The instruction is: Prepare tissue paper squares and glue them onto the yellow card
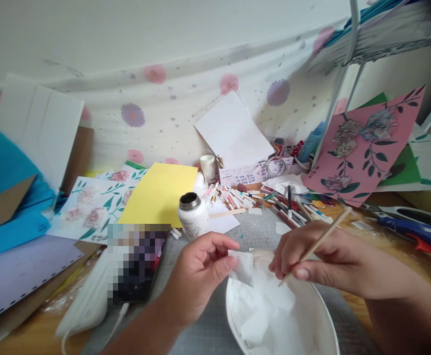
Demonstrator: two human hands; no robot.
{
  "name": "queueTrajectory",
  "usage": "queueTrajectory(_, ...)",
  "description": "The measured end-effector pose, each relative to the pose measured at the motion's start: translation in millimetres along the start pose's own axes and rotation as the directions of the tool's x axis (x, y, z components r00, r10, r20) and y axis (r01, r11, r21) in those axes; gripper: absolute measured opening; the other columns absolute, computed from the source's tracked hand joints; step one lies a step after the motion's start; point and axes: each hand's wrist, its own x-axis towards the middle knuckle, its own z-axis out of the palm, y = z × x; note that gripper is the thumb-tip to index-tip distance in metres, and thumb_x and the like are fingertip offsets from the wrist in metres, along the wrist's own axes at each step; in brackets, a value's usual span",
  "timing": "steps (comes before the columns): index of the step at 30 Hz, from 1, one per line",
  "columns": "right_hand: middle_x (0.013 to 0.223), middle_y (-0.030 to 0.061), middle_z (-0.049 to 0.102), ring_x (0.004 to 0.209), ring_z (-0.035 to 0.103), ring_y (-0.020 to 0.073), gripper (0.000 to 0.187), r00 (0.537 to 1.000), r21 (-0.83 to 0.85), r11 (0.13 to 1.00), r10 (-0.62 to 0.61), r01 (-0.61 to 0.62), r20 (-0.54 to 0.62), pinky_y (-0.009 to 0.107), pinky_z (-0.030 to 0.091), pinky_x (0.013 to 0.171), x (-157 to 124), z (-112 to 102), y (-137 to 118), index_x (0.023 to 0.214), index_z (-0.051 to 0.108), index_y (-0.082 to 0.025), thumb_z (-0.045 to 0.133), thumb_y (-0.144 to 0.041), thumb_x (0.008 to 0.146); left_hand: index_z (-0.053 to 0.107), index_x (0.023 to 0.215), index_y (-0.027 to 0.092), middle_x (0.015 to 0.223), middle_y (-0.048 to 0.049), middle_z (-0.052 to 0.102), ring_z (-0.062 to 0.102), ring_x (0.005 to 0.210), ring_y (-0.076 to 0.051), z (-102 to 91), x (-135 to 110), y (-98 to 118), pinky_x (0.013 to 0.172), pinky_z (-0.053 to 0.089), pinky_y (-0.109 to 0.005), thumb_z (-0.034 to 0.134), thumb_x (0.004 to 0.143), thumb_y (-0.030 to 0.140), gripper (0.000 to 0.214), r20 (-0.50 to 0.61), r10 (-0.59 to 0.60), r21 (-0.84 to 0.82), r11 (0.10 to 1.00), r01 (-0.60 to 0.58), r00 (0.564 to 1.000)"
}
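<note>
**Hands close together over the bowl (326, 313)**

From the head camera, we pinch a paper scrap (243, 267) between thumb and forefinger of our left hand (200, 271), above the bowl on the surface. Our right hand (311, 259) is closed around a wooden stick (324, 237). It slants from upper right to lower left, its tip just right of the scrap.

A wooden bench (30, 337) carries a grey cutting mat (208, 330) that lies beneath both hands. On the mat, under the right hand (311, 261), stands a white bowl (326, 315). Just beyond the left hand (196, 276) stands an uncapped white bottle (193, 214), with a yellow sheet (159, 192) behind it. A phone (137, 261) lies just left of the left hand, and further left a lilac sheet (19, 271). Beyond the right hand markers (274, 199) lie scattered. To its right lie scissors (403, 212) and a blue glue gun (418, 234).
</note>
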Motion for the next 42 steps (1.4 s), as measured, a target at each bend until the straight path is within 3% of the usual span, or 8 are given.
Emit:
queueTrajectory(5, 0.089, 0.0091, 0.076, 0.090, 0.073, 0.0220, 0.014, 0.964, 0.169, 0.980, -0.061, 0.107, -0.258, 0.036, 0.060, 0.079, 9, 15, -2, 0.098, 0.073, -0.019, 0.060, -0.025, 0.098, 0.074, 0.090, 0.021, 0.073, 0.0015, 0.061, 0.053, 0.070, -0.011, -2.2, 0, -6, 0.065, 0.043, -0.019, 0.078, 0.081, 0.028, 0.012, 0.012, -0.015, -0.066, 0.998, 0.016, 1.000)
queueTrajectory(12, 0.092, 0.0054, 0.077, 0.090, 0.072, 0.0180, 0.013, 0.930, 0.282, 0.949, -0.032, 0.144, -0.365, 0.030, 0.059, 0.080, 17, 31, -1, 0.099, 0.075, -0.024, 0.062, -0.026, 0.097, 0.071, 0.085, 0.020, 0.076, 0.0010, 0.065, 0.057, 0.073, -0.012, -2.1, -1, -7, 0.067, 0.045, -0.020, 0.079, 0.081, 0.028, 0.012, 0.008, -0.002, -0.140, 0.990, 0.003, 1.000)
queueTrajectory(21, 0.093, 0.0060, 0.078, 0.090, 0.072, 0.0168, 0.014, 0.922, 0.286, 0.943, -0.047, 0.167, -0.383, 0.028, 0.059, 0.081, 21, 36, -5, 0.100, 0.077, -0.023, 0.063, -0.025, 0.096, 0.074, 0.092, 0.024, 0.081, 0.0003, 0.068, 0.058, 0.077, -0.013, -1.5, -1, -9, 0.072, 0.045, -0.022, 0.076, 0.083, 0.028, 0.010, 0.038, 0.025, -0.132, 0.991, -0.020, 0.999)
queueTrajectory(42, 0.094, 0.0038, 0.077, 0.093, 0.071, 0.0142, 0.015, 0.920, 0.276, 0.943, -0.066, 0.184, -0.387, 0.024, 0.057, 0.084, 19, 38, -4, 0.102, 0.077, -0.024, 0.062, -0.023, 0.097, 0.076, 0.084, 0.024, 0.078, 0.0032, 0.069, 0.060, 0.075, -0.009, -1.5, -1, -8, 0.071, 0.048, -0.016, 0.080, 0.081, 0.027, 0.006, 0.033, 0.041, -0.169, 0.985, -0.035, 0.999)
